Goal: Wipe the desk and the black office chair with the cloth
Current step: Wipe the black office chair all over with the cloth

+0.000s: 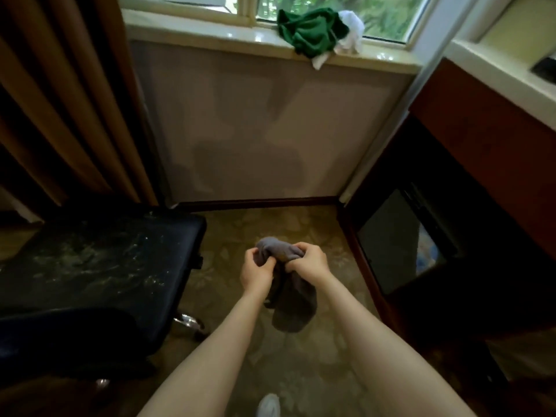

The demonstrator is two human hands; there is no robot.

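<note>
You've got both forearms stretched out ahead of you over the patterned carpet (304,230), and both hands are closed on the grey cloth (288,302) at its top edge: left hand (255,273) pinching the bunched upper-left part w/ fingers curled in, right hand (310,263) gripping the bunch just beside it, knuckles up. The two hands sit close together, nearly touching, w/ the cloth gathered between them. The rest hangs free below your wrists, so its long axis runs roughly vertical, top at your fingers, loose end pointing down toward the floor and back toward you. Judging by the drape, it's light, soft and limp, no stiffness at all; it'll fold wherever you don't support it, so prob. best to take it by the bunched top or wad it flat into one palm before wiping. Can't tell if it's damp. To your left, near you, is the black office chair (99,266); its seat shows pale dusty streaks, looks not yet wiped. To your right stands the desk (487,145), reddish-brown side w/ a pale top, well apart from your hands. Farthest off, a green cloth (310,33) and a white one (352,34) lie heaped on the windowsill (210,37).
</note>
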